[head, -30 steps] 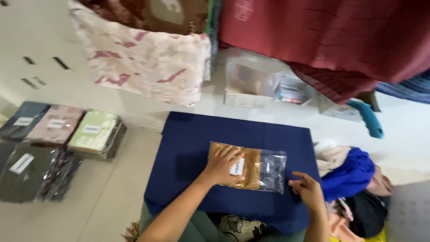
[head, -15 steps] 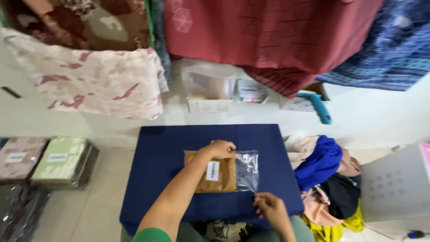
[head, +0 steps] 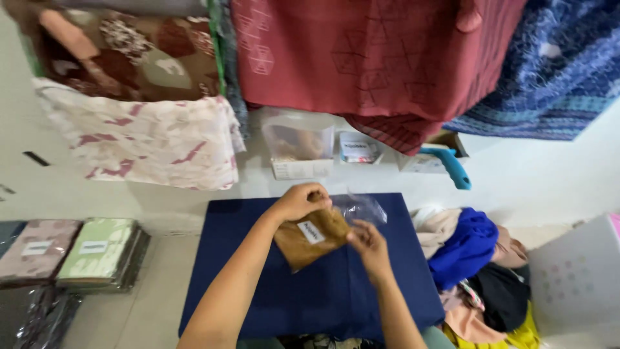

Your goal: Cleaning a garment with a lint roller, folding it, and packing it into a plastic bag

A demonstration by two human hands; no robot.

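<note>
Above a navy-covered tabletop (head: 258, 284), beneath hanging red cloth (head: 374, 58), the left hand (head: 298, 201) and right hand (head: 369, 245) each grasp a clear bag of brown fabric (head: 310, 238), lifted clear of the surface.

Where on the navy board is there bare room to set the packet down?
Navy board: bare along its left side beside the left hand and forearm, and along the near right edge beyond the right hand. The middle is crowded by both hands lifting the bagged brown cloth.
</note>
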